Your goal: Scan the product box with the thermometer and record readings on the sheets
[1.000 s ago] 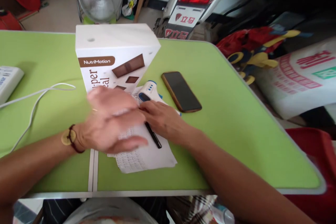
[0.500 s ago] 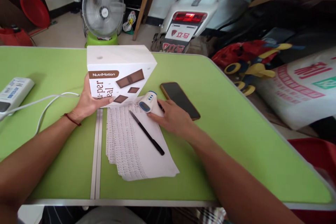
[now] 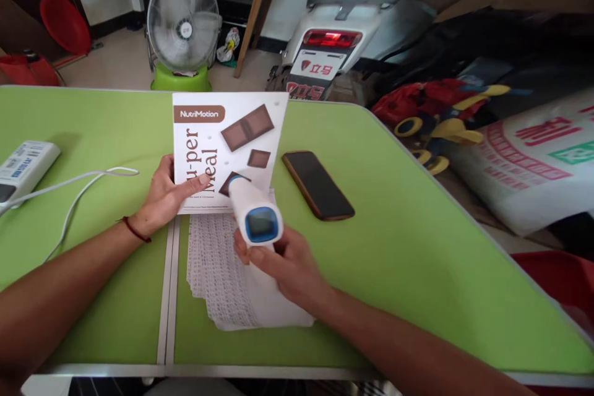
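Your left hand [image 3: 167,197] gripped the box [image 3: 227,145]; your right hand [image 3: 293,267] was wrapped round the thermometer [image 3: 256,213], over the papers [image 3: 220,288]. A bump might have tipped the box (just one hand held it).

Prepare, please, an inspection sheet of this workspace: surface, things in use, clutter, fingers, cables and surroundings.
Surface: green tabletop, seam left of centre.
Things in use: NutriMotion box upright, printed face toward the person; infrared thermometer before it, display unreadable.
Clutter: written sheets below the thermometer; smartphone at right, screen dark.
Fingers: left fingers hold the box's lower left; right fingers grip the thermometer's handle.
Cables: white cable at left, looped; ends not seen.
Surroundings: fan, scooter, printed sack.
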Demonstrator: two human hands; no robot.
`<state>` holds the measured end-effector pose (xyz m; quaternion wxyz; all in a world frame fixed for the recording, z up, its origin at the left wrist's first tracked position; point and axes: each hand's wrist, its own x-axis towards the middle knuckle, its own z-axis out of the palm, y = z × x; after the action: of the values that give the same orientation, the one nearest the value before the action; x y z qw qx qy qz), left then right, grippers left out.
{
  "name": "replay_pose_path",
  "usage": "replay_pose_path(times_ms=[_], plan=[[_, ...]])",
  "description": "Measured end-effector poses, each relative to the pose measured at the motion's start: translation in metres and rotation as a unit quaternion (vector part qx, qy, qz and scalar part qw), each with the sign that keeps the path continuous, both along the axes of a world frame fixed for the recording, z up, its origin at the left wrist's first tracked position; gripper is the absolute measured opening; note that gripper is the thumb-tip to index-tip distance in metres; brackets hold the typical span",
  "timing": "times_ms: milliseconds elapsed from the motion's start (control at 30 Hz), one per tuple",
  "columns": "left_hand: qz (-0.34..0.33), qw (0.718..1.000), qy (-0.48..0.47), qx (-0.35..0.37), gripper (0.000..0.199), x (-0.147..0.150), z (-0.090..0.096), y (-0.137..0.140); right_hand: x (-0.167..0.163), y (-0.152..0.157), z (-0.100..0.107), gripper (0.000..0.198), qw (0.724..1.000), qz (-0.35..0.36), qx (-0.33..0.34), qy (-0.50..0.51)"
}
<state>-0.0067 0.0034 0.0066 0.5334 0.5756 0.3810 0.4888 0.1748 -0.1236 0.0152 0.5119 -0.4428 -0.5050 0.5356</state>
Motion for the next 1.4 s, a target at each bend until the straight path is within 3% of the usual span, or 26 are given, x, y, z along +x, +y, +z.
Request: replay_pose_path(times_ms=[267, 533, 667, 900, 1400], plan=[[-0.010, 1.000, 0.003, -0.006, 0.068, 0.001, 0.007, -0.004, -0.007, 0.005, -0.005, 0.031, 0.998, 0.001, -0.068, 0.010], [-0.024, 1.000, 0.013, 0.006, 0.068, -0.001, 0.007, -0.002, -0.004, 0.005, -0.008, 0.030, 0.997, -0.004, -0.073, 0.011], [-0.032, 0.999, 0.010, 0.017, 0.066, -0.001, 0.007, -0.002, -0.005, 0.006, -0.005, 0.029, 0.998, 0.033, -0.047, 0.032], [-0.034, 0.999, 0.020, 0.008, 0.066, -0.001, 0.007, -0.002, -0.004, 0.005, -0.002, 0.036, 0.999, 0.027, -0.021, 0.020], [-0.033, 0.999, 0.012, 0.026, 0.067, -0.001, 0.003, 0.000, -0.005, 0.005, 0.002, 0.039, 0.999, 0.020, -0.038, -0.001]])
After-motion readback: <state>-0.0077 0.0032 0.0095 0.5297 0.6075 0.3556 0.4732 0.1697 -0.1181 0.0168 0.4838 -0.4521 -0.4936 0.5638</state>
